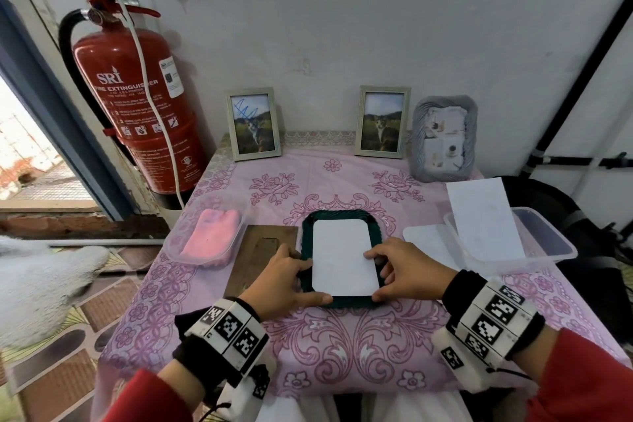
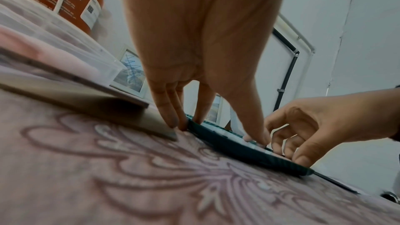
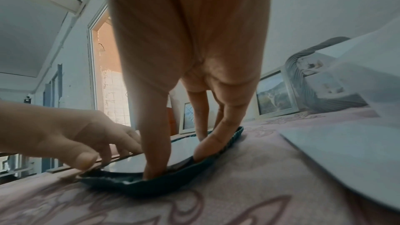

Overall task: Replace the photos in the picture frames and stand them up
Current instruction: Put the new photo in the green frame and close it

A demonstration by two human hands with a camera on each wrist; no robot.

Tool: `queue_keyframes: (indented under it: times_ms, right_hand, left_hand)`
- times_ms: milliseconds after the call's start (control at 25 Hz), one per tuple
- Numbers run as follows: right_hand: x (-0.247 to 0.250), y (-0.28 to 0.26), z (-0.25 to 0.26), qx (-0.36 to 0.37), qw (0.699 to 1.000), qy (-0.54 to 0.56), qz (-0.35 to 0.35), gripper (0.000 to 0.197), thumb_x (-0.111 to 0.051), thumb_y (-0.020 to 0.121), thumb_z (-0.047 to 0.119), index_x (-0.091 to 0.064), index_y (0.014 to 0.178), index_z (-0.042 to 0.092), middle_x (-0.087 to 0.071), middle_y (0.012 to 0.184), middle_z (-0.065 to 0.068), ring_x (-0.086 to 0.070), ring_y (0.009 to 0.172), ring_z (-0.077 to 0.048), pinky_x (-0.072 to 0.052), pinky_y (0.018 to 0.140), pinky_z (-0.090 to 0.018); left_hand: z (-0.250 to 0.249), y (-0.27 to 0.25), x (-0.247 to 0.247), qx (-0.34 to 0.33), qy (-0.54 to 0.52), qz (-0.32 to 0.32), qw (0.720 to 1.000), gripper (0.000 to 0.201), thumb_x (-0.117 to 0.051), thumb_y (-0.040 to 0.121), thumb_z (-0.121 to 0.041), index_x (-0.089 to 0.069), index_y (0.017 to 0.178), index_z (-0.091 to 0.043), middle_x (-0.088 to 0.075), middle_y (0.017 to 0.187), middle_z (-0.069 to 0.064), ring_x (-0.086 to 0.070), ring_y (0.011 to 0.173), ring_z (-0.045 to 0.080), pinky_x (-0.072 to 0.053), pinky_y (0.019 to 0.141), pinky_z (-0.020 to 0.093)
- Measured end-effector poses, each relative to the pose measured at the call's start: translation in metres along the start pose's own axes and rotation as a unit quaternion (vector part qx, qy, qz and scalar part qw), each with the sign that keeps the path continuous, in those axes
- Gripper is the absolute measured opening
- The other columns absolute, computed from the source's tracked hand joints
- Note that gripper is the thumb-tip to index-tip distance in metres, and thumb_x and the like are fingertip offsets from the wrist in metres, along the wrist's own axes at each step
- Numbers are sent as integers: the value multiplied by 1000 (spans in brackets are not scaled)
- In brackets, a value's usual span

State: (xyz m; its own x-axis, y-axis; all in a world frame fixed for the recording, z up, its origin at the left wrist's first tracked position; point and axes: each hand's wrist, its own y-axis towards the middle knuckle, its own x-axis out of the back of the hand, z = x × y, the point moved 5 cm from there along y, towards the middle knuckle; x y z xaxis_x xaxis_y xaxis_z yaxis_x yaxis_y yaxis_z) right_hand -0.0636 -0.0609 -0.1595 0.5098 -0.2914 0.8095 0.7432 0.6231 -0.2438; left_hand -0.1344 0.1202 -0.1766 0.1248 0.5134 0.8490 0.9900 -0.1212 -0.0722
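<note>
Frame [image 1: 339, 300], dark green, lay face down near the table's front edge, a white photo [image 1: 342, 257] resting blank side up in its recess. Left hand [image 1: 286, 279] had fingers curled onto the frame's left rim, thumb along the near edge; right hand [image 1: 407, 271] pinched the right rim, thumb pressing the photo's corner, apparently to seat the sheet squarely while the frame was steadied. A brown backing board [image 1: 263, 250] lay just left, likely ready for refitting. Three frames stood upright at the wall: two with cat photos [image 1: 253, 123] [image 1: 382, 122] and one grey [image 1: 445, 137]. Clear tubs [image 1: 548, 243] flanked the work.
</note>
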Motion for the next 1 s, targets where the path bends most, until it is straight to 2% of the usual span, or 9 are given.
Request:
queue_keyframes:
  times_ms: [120, 400, 520, 640, 720, 880, 1000]
  right_hand:
    - [2, 1, -3, 3, 1000, 13, -2, 80, -84, 66, 20, -45, 135, 11, -40, 110, 1, -53, 86, -10, -52, 82, -20]
    - [1, -2, -5, 13, 999, 36, -23, 74, -84, 66, 18, -50, 131, 11, -42, 105, 3, -52, 80, -5, -47, 66, -7]
    - [1, -2, -5, 14, 999, 34, -25, 74, -84, 66, 19, -50, 131, 11, -42, 104, 4, -52, 81, -5, -48, 67, -8]
    - [2, -2, -4, 13, 999, 29, -26, 75, -84, 66, 24, -50, 131, 11, -43, 104, 4, -54, 83, -8, -50, 76, -15]
    - [2, -2, -3, 14, 999, 31, -36, 73, -84, 66, 25, -51, 130, 10, -43, 102, 4, -54, 82, -9, -50, 77, -17]
    - [0, -3, -1, 20, 999, 23, -44, 71, -83, 67, 25, -51, 128, 11, -40, 103, 5, -53, 79, -8, -46, 72, -13]
    - [0, -3, -2, 20, 999, 24, -45, 70, -83, 68, 24, -51, 128, 11, -39, 104, 5, -52, 79, -7, -45, 72, -12]
  left_hand:
    - [0, 1, -1, -3, -7, -18, 1000, 60, -72, 75, -44, -56, 128, -22, -39, 101, 0, -34, 109, 17, -35, 95, 24]
    - [4, 3, -2, 5, -5, -32, 999, 57, -73, 75, -43, -58, 123, -16, -36, 102, 0, -34, 104, 14, -34, 92, 20]
    - [4, 3, -5, 8, 11, -23, 1000, 58, -70, 77, -44, -57, 125, -14, -34, 106, 1, -34, 109, 17, -33, 96, 23]
    - [3, 1, -5, 8, 16, -29, 999, 57, -69, 78, -45, -57, 124, -14, -35, 107, 1, -34, 110, 18, -34, 97, 24]
    - [3, 1, -5, 7, 16, -32, 999, 56, -69, 77, -45, -58, 122, -14, -35, 108, 2, -35, 110, 18, -35, 97, 25]
    - [1, 0, -5, 5, 13, -39, 999, 55, -70, 78, -43, -59, 122, -13, -36, 107, 2, -35, 109, 18, -35, 97, 25]
    - [0, -1, -2, 6, 0, -30, 1000, 55, -69, 78, -45, -59, 124, -17, -42, 106, 2, -36, 108, 17, -36, 96, 26]
